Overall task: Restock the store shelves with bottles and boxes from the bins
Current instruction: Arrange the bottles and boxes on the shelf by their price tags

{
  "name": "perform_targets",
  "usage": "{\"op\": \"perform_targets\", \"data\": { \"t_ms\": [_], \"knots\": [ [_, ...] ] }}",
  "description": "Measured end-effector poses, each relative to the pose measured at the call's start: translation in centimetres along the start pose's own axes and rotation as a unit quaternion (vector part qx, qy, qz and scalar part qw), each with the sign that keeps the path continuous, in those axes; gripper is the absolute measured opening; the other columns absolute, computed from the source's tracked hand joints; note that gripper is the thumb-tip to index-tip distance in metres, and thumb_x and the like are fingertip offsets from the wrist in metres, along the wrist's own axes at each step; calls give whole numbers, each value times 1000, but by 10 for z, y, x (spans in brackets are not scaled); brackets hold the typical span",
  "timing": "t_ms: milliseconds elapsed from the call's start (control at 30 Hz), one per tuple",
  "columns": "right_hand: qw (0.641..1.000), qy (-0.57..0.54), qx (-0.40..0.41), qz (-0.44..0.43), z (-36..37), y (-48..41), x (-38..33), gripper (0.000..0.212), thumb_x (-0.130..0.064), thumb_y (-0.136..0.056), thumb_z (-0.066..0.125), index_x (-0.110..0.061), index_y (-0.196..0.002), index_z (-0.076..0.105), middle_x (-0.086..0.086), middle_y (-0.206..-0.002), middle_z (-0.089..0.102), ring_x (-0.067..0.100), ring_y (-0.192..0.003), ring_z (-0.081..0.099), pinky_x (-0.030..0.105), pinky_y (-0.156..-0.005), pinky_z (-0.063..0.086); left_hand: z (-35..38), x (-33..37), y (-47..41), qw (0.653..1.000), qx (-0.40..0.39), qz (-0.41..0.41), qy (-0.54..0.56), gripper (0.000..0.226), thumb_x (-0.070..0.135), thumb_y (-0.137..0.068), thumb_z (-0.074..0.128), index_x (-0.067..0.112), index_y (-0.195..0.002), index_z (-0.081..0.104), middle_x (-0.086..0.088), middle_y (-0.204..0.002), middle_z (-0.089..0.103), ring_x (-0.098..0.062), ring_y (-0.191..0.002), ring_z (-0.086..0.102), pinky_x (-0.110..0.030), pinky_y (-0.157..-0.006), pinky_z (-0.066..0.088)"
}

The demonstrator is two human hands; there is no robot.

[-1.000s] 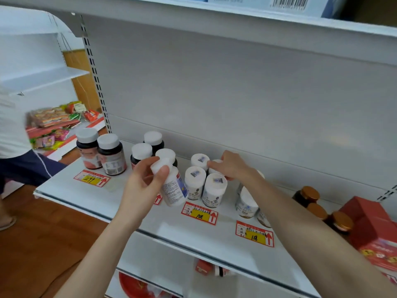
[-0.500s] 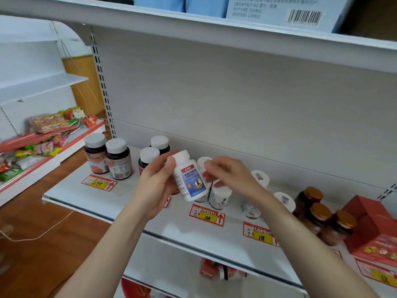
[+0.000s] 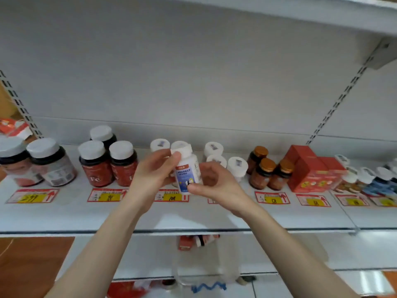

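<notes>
Two bare forearms rise from 7 and 5 o'clock at the bottom edge and meet at the centre. Between them, low at 6 o'clock, a lower shelf carries a small red package that is too blurred to identify.

At the centre both hands grip one white bottle with a blue and white label, held upright. The left hand curls round its upper part, thumb against the white cap. The right hand pinches its lower part, thumb on the front of the label and fingers curled behind.

The bottle sits over the front of the white shelf, just above a red and yellow price tag marked 108. Whether its base touches the shelf cannot be told.

Behind it, at 12 o'clock, stand small white-capped bottles. At 9 o'clock from the held bottle stand dark bottles with red labels, one marked Fe, and further towards 9 o'clock two larger dark jars with white lids. At 3 o'clock stand three amber bottles with gold caps, then red boxes, then more small bottles, blurred.

Farthest off, the grey back panel rises to an upper shelf at 12 o'clock.
</notes>
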State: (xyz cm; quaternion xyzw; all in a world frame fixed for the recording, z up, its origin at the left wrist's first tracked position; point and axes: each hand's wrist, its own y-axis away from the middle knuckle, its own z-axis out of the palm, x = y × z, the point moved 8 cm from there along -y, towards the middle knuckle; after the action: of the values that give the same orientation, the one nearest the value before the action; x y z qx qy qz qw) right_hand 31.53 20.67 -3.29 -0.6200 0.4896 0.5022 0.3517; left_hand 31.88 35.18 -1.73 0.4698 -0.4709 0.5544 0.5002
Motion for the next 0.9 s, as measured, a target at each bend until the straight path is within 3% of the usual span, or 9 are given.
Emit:
{"op": "perform_targets", "data": {
  "t_ms": [67,167,267,367,500,633,700,800,900],
  "knots": [
    [1000,4,24,8,-25,14,5,23,-19,-77,73,-18,-96,59,-2,-97,67,10,-90,63,28,-86,52,24,-7,3,1000,-23,-12,2,15,20,-89,55,12,-97,65,-3,-94,72,-18,-86,68,-32,-75,55],
    [995,-18,95,-15,-79,36,0,3,-20,-84,65,-21,-82,63,-2,-83,66,15,-83,63,30,-79,52,70,-13,14,997,-64,-19,22,14,13,-90,52,18,-87,64,10,-74,72,-4,-70,67,-20,-65,56],
    [988,-14,144,-46,-131,64,-11,8,-17,-87,61,-22,-82,64,-3,-80,66,14,-78,64,32,-77,54,125,-16,26,994,-114,-7,-1,12,13,-89,55,19,-89,65,11,-75,71,-4,-73,65,-19,-65,54],
    [986,1,153,-61,-178,99,-11,7,-15,-87,61,-20,-85,65,-7,-77,65,2,-68,62,21,-67,54,185,-17,42,991,-130,19,-7,17,9,-85,61,26,-85,64,17,-67,69,5,-64,62,-13,-57,51],
    [985,47,159,-38,-244,153,9,5,-19,-87,61,-22,-89,65,-8,-82,64,2,-77,59,23,-71,53,278,-20,73,983,-168,67,-40,25,0,-77,68,24,-79,62,19,-63,68,9,-60,58,-8,-60,48],
    [977,57,204,-7,-310,210,37,5,-19,-84,66,-17,-88,67,4,-85,65,11,-81,57,31,-75,51,366,-27,100,968,-208,122,-74,29,-1,-70,75,24,-80,63,13,-74,67,9,-64,59,-6,-65,45],
    [967,66,248,3,-344,239,49,11,-18,-82,69,-13,-92,67,9,-89,67,13,-82,58,34,-77,50,410,-32,115,957,-244,130,-85,30,10,-67,79,31,-81,63,17,-74,68,7,-68,61,-7,-65,45],
    [947,74,313,15,-392,286,62,9,-18,-79,71,-16,-86,66,9,-86,67,15,-81,60,42,-81,53,474,-38,138,943,-301,120,-76,29,24,-61,74,37,-84,62,18,-80,68,4,-76,62,-11,-64,47],
    [920,78,382,31,-438,330,73,8,-19,-81,70,-12,-84,66,6,-77,63,14,-73,58,40,-73,55,534,-46,160,913,-382,117,-86,44,29,-59,78,37,-98,60,10,-97,66,-3,-89,62,-17,-73,51]
  ]
}}
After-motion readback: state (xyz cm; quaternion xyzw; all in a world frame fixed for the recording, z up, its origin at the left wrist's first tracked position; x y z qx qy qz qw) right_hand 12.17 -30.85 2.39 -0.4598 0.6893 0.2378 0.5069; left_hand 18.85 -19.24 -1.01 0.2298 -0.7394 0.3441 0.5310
